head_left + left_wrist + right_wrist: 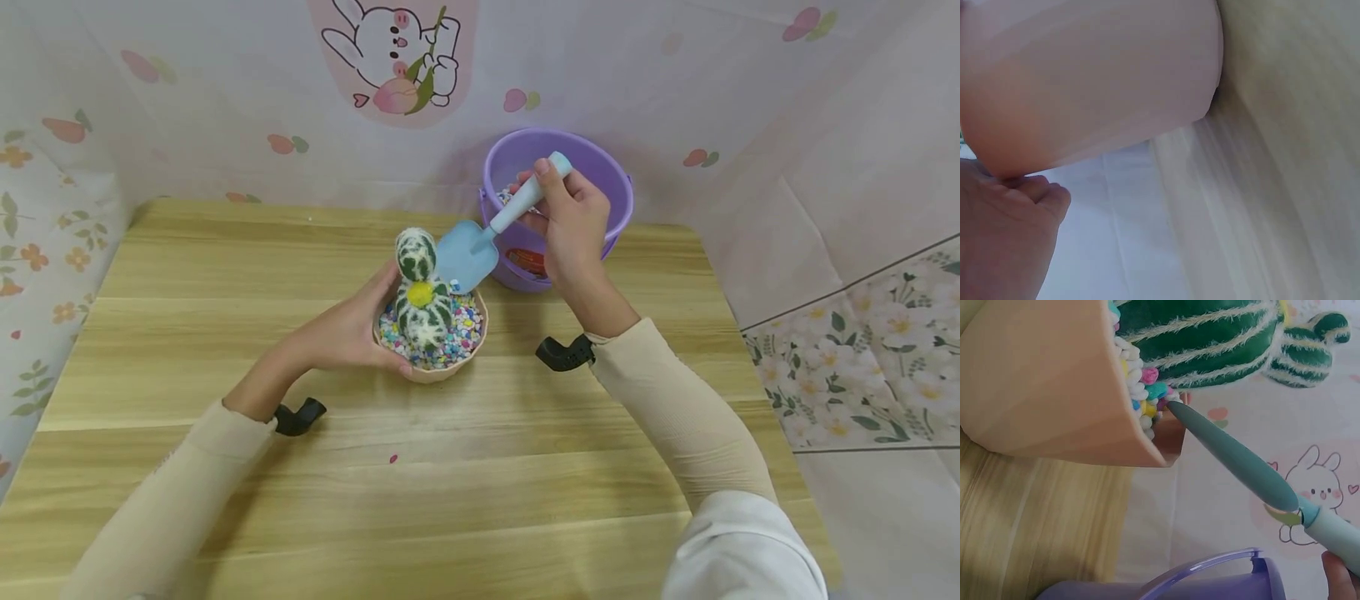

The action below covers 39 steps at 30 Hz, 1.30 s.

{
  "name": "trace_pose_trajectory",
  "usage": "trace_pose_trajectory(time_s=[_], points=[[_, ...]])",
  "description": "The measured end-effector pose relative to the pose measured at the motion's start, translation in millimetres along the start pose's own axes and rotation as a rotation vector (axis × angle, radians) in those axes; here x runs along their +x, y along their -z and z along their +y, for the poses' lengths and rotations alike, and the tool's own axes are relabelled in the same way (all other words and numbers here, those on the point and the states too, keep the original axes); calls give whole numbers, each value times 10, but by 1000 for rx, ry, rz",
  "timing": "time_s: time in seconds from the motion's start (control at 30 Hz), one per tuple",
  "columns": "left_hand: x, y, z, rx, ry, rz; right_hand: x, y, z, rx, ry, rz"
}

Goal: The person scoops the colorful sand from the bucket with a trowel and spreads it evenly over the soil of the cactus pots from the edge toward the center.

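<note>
The person's left hand (352, 329) is steadying a pale peach pot (431, 376), its thumb and fingers wrapping the pot's left side. Beyond the pot and to its right, the right hand (576, 223) is gripping a light blue shovel (501, 220) by the handle (522, 199), thumb lying near the top end and fingers curling round it, leaving no gap I'm noticing. Inside the pot a fuzzy green cactus (425, 315) is standing among coloured pebbles (465, 329), and on the pot's far right a purple bucket (517, 150) is holding some more.

By the look of it, the person is feeding pebbles into the pot, since a couple are sitting by the tip of the blade (467, 257). The next move is probably calling for a steeper tilt to shed those, with the left hand bracing the pot and the blade avoiding the cactus.

The shovel is pointing down at the pot, its tip reaching in at the far right, close beside the cactus; whether it's touching the pebbles below, I'm not able to tell. Its long axis is slanting from the pot up toward the bucket, handle end riding high.
</note>
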<state>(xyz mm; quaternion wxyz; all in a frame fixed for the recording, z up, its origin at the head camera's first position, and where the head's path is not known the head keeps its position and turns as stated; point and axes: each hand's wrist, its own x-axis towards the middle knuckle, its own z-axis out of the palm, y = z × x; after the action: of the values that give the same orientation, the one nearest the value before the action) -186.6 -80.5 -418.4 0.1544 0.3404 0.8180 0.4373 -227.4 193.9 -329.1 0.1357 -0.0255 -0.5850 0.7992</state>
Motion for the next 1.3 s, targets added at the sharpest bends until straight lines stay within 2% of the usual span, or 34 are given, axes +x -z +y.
trace_pose_trajectory(time_s=[0.07, 0.43, 0.9, 1.07, 1.2, 1.3], points=[[22, 29, -6, 4, -9, -22, 2, -11, -8, -8, 9, -7], [180, 181, -76, -137, -79, -156, 14, -44, -47, -11, 81, -43], [253, 293, -68, -186, -51, -252, 23, -33, -96, -13, 104, -13], [239, 304, -76, -192, -45, -249, 38, -12, -115, -2, 97, 12], [205, 290, -67, -158, -60, -202, 81, 15, -144, 17, 60, 62], [152, 269, -44, -106, -41, -153, 129, 47, -172, 38, 27, 112]])
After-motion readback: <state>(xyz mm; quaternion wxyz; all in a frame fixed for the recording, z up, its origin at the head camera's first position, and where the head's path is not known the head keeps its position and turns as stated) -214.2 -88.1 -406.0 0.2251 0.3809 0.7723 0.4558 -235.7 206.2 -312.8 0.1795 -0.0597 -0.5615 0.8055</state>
